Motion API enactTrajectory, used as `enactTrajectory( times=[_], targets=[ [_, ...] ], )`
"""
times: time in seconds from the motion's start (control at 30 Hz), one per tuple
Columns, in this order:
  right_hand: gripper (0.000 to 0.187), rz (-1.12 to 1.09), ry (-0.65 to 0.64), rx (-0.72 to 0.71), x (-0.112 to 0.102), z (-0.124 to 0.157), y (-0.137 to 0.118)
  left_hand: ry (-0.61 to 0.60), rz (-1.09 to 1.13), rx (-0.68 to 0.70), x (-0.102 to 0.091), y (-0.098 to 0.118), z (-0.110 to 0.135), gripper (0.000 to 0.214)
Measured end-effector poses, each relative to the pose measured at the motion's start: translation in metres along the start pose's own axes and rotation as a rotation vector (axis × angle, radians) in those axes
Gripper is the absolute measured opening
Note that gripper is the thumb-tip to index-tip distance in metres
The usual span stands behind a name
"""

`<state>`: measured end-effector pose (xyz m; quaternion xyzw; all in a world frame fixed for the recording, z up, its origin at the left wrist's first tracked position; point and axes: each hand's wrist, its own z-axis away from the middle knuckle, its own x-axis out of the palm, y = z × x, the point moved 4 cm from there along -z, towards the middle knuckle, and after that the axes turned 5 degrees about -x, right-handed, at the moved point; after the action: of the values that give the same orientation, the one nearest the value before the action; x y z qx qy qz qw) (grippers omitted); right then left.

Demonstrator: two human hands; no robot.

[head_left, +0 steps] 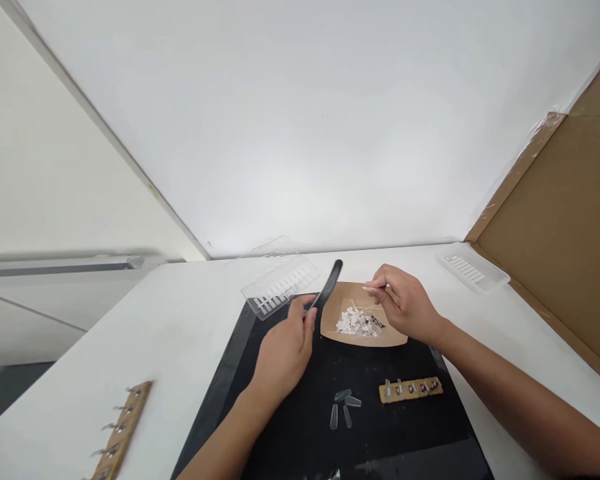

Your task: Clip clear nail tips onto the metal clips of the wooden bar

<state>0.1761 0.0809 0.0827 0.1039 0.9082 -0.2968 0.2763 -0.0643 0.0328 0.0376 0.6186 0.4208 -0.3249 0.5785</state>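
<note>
Black strip in one hand, small piece in the other

We judge that the step in hand is work on one small piece, with the tool ready beside it. Near the centre of the frame, the left hand (286,343) grips a curved black strip (329,287), which looks like a file. To its right, the fingertips of the right hand (403,300) pinch a small pale piece (370,289) above the brown tray (331,317), where white bits (355,322) lie in a heap. The two hands are apart, and the strip does not touch the piece. In our judgement, the next move calls for a firm pinch and a careful meeting of strip and edge, over the tray. Which edge, we cannot tell. At lower centre, loose clear tips (334,417) lie on the black mat (280,433); right of them is a holder with posts (405,398).
</note>
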Motion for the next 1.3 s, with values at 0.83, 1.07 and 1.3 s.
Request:
enactTrajectory(
  times=[0.83, 1.07, 1.3],
  targets=[
    [0.028, 0.378, -0.236, -0.133, 0.047, 0.002, -0.006, 0.207, 0.259, 0.268, 0.012, 0.027, 0.022, 0.042],
    [0.023, 0.401, -0.277, -0.082, 0.051, 0.003, 0.004, 0.217, 0.206, 0.278, 0.017, 0.028, 0.022, 0.043],
    [0.022, 0.36, -0.252, -0.035, 0.056, 0.0, 0.0, 0.263, 0.203, 0.287, 0.016, 0.029, 0.023, 0.041]
  ],
)
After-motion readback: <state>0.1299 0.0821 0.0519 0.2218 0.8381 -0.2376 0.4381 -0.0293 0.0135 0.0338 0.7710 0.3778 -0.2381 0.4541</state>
